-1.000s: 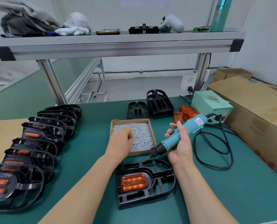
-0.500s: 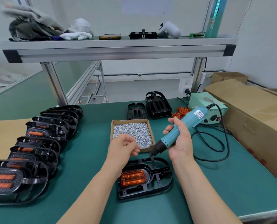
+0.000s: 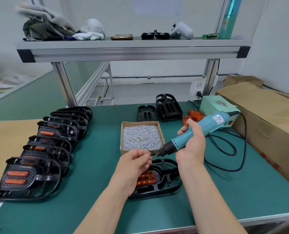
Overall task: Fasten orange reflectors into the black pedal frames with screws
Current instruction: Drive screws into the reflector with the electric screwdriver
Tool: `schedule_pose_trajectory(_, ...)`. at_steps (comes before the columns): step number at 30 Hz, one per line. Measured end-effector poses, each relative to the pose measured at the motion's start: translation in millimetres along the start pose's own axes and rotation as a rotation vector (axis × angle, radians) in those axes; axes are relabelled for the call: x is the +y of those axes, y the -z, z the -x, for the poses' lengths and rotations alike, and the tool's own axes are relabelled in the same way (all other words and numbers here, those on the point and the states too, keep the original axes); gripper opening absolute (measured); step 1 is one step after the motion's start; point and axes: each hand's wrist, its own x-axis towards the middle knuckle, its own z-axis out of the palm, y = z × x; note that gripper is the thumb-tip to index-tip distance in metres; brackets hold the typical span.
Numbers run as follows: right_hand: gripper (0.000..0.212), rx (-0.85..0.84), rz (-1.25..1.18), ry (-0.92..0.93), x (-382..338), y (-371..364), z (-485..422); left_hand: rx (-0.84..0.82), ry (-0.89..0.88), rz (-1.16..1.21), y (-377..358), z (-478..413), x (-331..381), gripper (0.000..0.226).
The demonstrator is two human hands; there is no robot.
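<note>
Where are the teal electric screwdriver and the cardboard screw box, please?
teal electric screwdriver [image 3: 209, 126]: head view, on the upper barrel above the gripping hand.
cardboard screw box [image 3: 140, 123]: head view, on its far wall.

A second earlier the left hand [image 3: 133, 163] had been down in the box [image 3: 122, 137] of loose screws. It then drew back toward the person and ended just in front of the box's near wall, above the frame [image 3: 172, 181], its fingertips pinching what looked like a small screw [image 3: 150, 157]. The right hand [image 3: 191, 144] swung the driver [image 3: 196, 134] a little lower and closer, so that the bit [image 3: 155, 155] came to meet the screw at the left fingertips.
</note>
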Motion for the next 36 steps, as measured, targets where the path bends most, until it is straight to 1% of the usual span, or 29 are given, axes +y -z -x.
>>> schedule_pose_trajectory(6,0.020,0.054,-0.050,0.035,-6,-6,7,-0.054,0.133,0.306,-4,11,0,0.008)
schedule_pose_trajectory(10,0.023,0.073,-0.056,0.040,-8,-6,10,-0.063,0.171,0.396,-2,13,-1,0.008)
schedule_pose_trajectory(19,0.027,0.082,-0.065,0.049,-7,-3,11,-0.065,0.189,0.403,-2,15,-4,0.009)
schedule_pose_trajectory(24,0.029,0.077,-0.055,0.050,-5,-2,12,-0.039,0.197,0.427,-3,15,-5,0.010)
schedule_pose_trajectory(29,0.022,0.076,-0.044,0.092,-5,-3,13,-0.007,0.218,0.496,-6,17,-9,0.010)
schedule_pose_trajectory(36,0.017,0.081,-0.002,0.130,-4,-3,17,0.061,0.176,0.493,-12,20,-13,0.012)
